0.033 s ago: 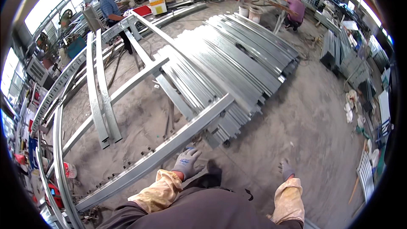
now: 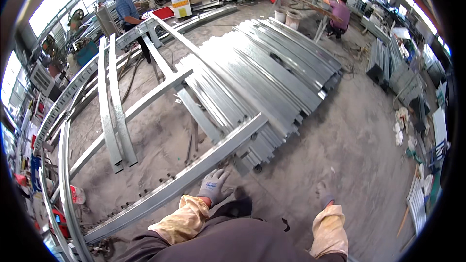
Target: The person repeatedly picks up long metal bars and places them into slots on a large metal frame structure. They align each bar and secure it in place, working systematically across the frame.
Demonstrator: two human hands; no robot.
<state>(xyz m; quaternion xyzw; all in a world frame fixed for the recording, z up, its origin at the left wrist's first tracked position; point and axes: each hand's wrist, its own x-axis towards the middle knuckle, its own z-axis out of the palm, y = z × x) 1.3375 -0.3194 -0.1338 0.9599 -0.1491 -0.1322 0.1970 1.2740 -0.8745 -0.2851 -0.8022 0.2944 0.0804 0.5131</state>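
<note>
My left hand [image 2: 214,187], in a grey work glove, hangs with its fingers stretched out and holds nothing. It is close beside a long galvanized steel beam [image 2: 182,181] with a row of small dark pieces along its far edge; I cannot tell whether it touches. Away from the metal, over the floor to the right, my right hand [image 2: 326,196] also wears a grey glove. Its fingers look loosely apart with nothing in them, though they blend into the floor. Pale stained sleeve covers wrap both forearms.
A wide layer of galvanized steel profiles [image 2: 262,70] lies past the beam. Two long steel channels [image 2: 109,111] rest across the frame at left. One person [image 2: 127,9] stands at the far left; another [image 2: 338,15] crouches at the far right near buckets [image 2: 292,19]. Scrap lines the right side.
The view has shifted slightly, so the beam and profiles sit a little differently. My right hand's fingers have turned slightly. My left hand stays by the beam.
</note>
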